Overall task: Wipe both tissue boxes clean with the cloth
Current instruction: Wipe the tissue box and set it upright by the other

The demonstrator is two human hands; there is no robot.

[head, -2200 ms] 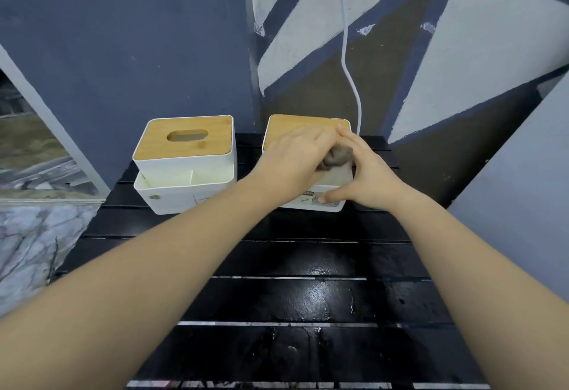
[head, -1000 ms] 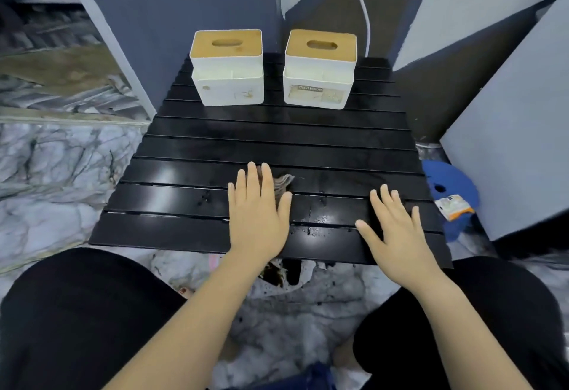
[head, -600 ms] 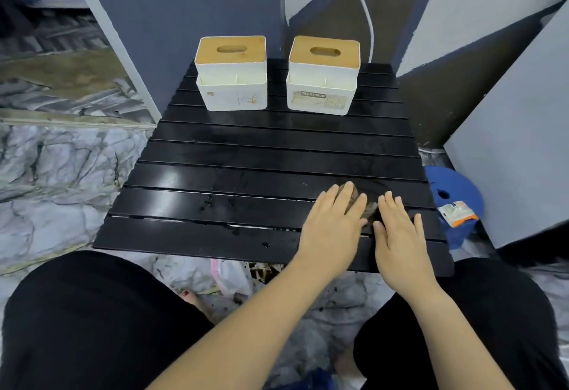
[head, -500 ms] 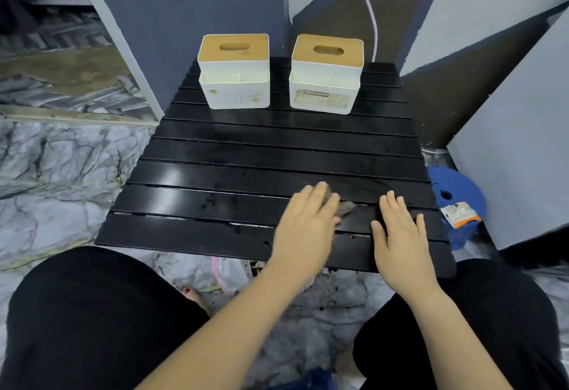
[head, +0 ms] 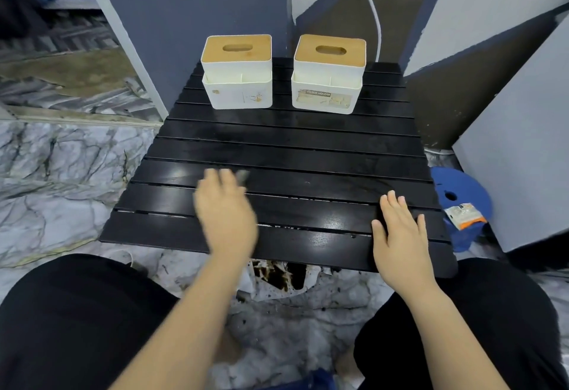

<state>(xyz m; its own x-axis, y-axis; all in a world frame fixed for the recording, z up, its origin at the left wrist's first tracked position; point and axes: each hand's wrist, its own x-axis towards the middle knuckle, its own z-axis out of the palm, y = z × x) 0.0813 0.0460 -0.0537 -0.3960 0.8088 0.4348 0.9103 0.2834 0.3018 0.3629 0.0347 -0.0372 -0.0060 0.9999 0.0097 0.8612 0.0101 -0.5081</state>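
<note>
Two tissue boxes: stand side by side at the far end of the black slatted table (head: pixel 308 155), apart from each other, well apart from both hands.
Left tissue box (head: pixel 237 72): white body, wooden lid w/ oval slot; brownish marks on front face.
Right tissue box (head: pixel 328 74): same build; front label reads "TISSUE HOLDER".
Cloth (head: pixel 243 175): small grey bit showing just past the left fingertips, on a near slat; mostly hidden by the hand and blurred.
Left hand (head: pixel 226 214): palm down over the cloth on the near-left part of the table; motion-blurred. Fingers look extended and close together, lying on the cloth rather than curled round it; finer detail cannot be told.
Right hand (head: pixel 400 235): flat on the near-right slats, palm down, fingers straight and slightly spread, thumb out to the side; holds nothing.
Table surface: glossy, wet-looking near both hands.
Floor: marbled; blue round object (head: pixel 462 201) w/ an orange-white packet (head: pixel 465 215) on it, right of the table.
Wall: white cable (head: pixel 374 10) hangs behind the right box.
</note>
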